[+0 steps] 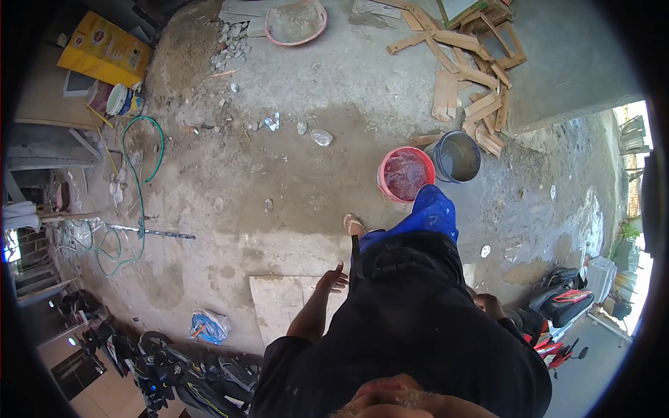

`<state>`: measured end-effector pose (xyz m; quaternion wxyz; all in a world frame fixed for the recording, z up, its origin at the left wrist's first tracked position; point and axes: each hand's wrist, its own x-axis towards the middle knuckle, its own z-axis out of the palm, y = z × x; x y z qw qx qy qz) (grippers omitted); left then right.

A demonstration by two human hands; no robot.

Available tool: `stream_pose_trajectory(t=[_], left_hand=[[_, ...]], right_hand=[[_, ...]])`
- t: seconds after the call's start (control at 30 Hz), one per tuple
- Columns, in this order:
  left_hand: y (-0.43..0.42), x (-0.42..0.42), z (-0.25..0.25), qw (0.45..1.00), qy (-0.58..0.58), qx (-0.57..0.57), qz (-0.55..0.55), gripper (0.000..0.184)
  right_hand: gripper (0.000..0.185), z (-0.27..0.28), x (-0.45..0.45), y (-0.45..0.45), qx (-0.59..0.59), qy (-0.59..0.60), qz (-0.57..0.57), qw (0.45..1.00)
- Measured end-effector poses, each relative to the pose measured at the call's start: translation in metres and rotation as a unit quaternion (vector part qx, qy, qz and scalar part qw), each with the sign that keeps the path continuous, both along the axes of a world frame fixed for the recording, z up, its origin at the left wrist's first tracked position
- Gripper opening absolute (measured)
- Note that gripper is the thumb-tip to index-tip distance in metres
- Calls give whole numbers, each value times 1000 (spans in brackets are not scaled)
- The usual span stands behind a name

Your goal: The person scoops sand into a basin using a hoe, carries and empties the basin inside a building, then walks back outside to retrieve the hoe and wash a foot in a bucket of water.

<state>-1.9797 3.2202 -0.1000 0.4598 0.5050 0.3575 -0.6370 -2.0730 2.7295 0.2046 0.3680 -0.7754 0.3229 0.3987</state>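
My left hand (pixel 334 280) hangs beside my body with the thumb apart and the fingers loosely extended, holding nothing. Below it a pale flat board (pixel 279 296) lies on the ground. At my other side, my right hand (pixel 490 306) is partly hidden by my dark shirt, and its fingers do not show clearly. In front of my blue-clad leg stands a red bucket (pixel 405 174) of cloudy liquid. A dark bucket (pixel 456 157), also with liquid inside, stands against it. Neither hand touches the buckets.
Scrap wood (pixel 481 90) is piled at the front right. A shallow basin (pixel 296 24) lies ahead, near rubble (pixel 230 49). Motorbikes (pixel 181 376) stand behind left, and a red motorbike (pixel 550 348) behind right. A green hose (pixel 143 188) curls at left.
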Motion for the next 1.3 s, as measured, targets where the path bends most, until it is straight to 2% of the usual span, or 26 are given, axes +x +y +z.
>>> stream_pose_trajectory(t=[0.07,0.1,0.13,0.2,0.27,0.33,0.37,0.4,0.43,0.5,0.53,0.57,0.6,0.67,0.8,0.83,0.93,0.97,1.03,1.1,1.2,1.27,1.3], left_hand=[[-38,8,11,996,-64,25,-58,56],[-46,-3,-55,951,-198,-10,-239,33],[-53,11,-37,910,-310,-46,-271,19],[-58,15,-69,855,-393,-57,-333,17],[-75,42,-33,882,-284,-19,-376,36],[-79,54,-24,738,-514,-66,-432,35],[-81,49,-30,890,-402,-157,-144,35],[-89,42,-37,930,-241,-225,165,35],[-121,67,39,954,-154,-139,216,40],[-158,95,121,968,-190,-87,136,41],[-171,97,137,972,-206,-61,98,42],[-165,90,110,970,-231,-40,64,42],[-175,90,115,960,-257,-4,109,42],[-193,88,128,927,-307,68,202,42],[-199,64,108,871,-298,200,335,36],[-197,52,97,876,-276,204,339,32],[-197,19,78,933,-219,218,184,35],[-201,3,67,924,-235,98,285,32],[-189,-12,39,932,-229,81,267,29],[-197,-10,37,924,-255,78,274,26],[-237,23,94,922,-358,137,54,28],[-214,26,27,859,-464,144,-158,30],[-209,32,1,828,-482,155,-242,30]], right_hand=[[26,-26,-21,-21,4,-29,4,1000],[24,-39,-31,-31,7,-43,6,999],[24,-53,-31,-42,9,-24,-34,999],[24,-79,-32,-63,9,9,-115,993],[24,-117,-12,-94,2,182,-352,918],[24,-171,-10,-131,-24,269,-366,891],[25,-184,-10,-146,-11,253,-360,898],[26,-208,-18,-161,-8,233,-370,899],[26,-225,-16,-173,-2,234,-369,900],[27,-246,-9,-186,14,224,-368,902],[28,-252,-2,-190,23,212,-364,907],[29,-258,4,-193,30,200,-370,907],[28,-254,15,-190,18,169,-389,906],[27,-298,14,-200,80,157,-392,903],[26,-298,59,-214,89,135,-330,930],[26,-303,67,-220,106,129,-325,931],[25,-324,77,-233,118,115,-312,936],[24,-329,80,-235,117,109,-310,937],[24,-331,82,-236,92,105,-279,950],[25,-324,92,-240,83,110,-252,958],[24,-316,95,-240,66,107,-252,960],[23,-290,100,-239,28,105,-227,968],[24,-303,90,-244,32,84,-257,962]])
